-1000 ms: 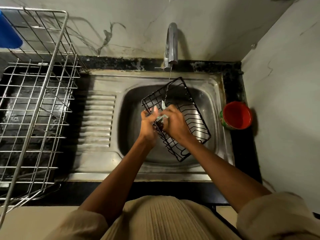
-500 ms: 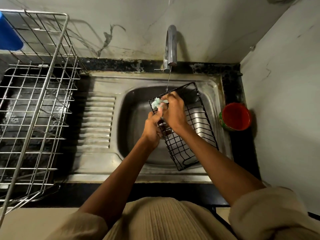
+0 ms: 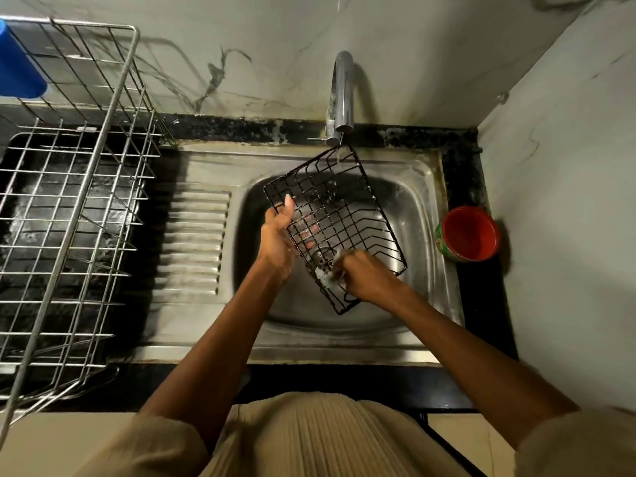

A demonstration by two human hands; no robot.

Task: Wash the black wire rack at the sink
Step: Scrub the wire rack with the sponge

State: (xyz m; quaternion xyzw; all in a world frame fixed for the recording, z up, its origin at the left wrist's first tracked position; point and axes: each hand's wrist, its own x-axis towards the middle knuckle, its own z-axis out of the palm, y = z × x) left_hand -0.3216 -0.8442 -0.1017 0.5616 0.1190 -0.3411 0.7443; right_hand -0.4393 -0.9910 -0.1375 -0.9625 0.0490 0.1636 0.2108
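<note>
Two hands hold one thing over the basin of the shiny steel sink [image 3: 426, 187]: the black wire rack [image 3: 335, 215], a flat rectangle made of thin crossed wires. The left hand [image 3: 277, 241] grips the rack on its long left edge, with the thumb on top and the fingers curled under, showing through the wires. The right hand [image 3: 366, 277] is closed around a small pale, soapy scrub pad [image 3: 325, 275] and presses it on the rack close to the near corner, just beside the left hand's grip. The rack is tilted, with its long side running from that near corner, by the right hand, up and away to the far end. From the left hand's grip, the far end points away and a bit to the right, and it sits right under the curved silver tap [image 3: 342, 94]. A thin stream of water [image 3: 339, 154] falls from the tap onto that far end. Well to the right of the right hand, a red round cup [image 3: 469, 232] stands on the dark counter beside the sink. Well to the left of the left hand's grip stands a big silver wire dish rack [image 3: 69, 201], and a blue thing [image 3: 17, 67] is at its far top corner.
</note>
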